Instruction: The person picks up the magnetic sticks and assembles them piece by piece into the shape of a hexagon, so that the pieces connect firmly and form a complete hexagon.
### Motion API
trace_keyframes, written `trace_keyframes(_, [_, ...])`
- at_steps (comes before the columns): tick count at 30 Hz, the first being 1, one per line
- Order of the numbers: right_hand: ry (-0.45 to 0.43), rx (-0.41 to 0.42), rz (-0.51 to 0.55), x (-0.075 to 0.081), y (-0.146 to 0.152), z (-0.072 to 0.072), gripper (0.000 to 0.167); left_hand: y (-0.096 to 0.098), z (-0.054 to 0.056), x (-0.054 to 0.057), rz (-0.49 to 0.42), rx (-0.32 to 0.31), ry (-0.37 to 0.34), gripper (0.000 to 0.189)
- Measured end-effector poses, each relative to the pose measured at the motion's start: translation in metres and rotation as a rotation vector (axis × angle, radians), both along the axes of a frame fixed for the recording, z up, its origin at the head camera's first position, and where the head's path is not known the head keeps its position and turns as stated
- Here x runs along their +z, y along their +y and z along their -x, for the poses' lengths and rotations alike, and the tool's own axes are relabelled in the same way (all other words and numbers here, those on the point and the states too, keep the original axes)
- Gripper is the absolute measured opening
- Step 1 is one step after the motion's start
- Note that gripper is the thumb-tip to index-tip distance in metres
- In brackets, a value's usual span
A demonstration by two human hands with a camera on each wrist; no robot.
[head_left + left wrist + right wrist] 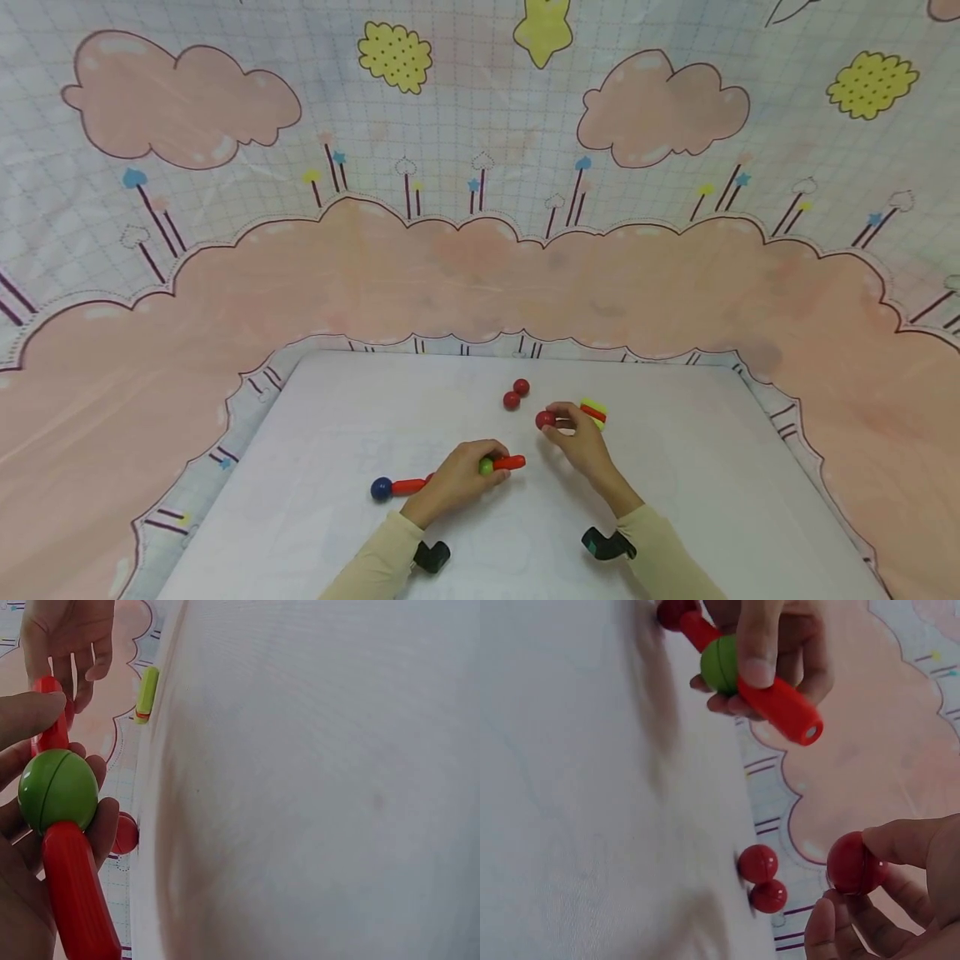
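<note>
Fingers of the left hand [459, 477] grip the rod-and-ball chain [58, 789], so I'd steady its end rod [789, 712], jutting past them, and, with the right hand [582, 439] pinching the red ball [847, 862] between its fingers, leave the side facing that rod uncovered.

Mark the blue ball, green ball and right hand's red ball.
Blue ball [381, 489]: head view, its middle.
Green ball [58, 790]: left wrist view, its middle.
Red ball [847, 863]: right wrist view, uncovered middle.
</note>
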State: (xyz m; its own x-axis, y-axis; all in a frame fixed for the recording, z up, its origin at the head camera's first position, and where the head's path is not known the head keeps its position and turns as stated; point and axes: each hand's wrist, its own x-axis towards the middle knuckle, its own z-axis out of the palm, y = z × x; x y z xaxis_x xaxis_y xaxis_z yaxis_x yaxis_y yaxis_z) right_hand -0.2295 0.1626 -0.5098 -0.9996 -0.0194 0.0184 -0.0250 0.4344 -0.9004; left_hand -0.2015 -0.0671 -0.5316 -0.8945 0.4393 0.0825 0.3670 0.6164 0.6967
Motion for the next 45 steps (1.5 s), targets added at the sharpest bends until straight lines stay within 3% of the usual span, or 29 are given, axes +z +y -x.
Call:
trace_keyframes(8, [-0.040, 0.033, 0.112, 0.008, 0.000, -0.014, 0.035, 0.000, 0.000, 0.001, -0.019, 0.010, -0.034, 0.024])
trace_keyframes(22, [-0.058, 0.070, 0.116, 0.010, -0.001, -0.034, 0.031, 0.001, 0.002, 0.001, -0.032, 0.011, -0.005, 0.024])
trace_keyframes(39, [-0.132, 0.140, 0.197, 0.000, -0.004, -0.044, 0.033, -0.001, 0.000, 0.001, -0.037, 0.008, 0.041, 0.022])
trace_keyframes(45, [-0.120, 0.165, 0.202, 0.000, -0.007, -0.045, 0.033, 0.003, -0.002, 0.005, -0.033, -0.017, 0.061, 0.034])
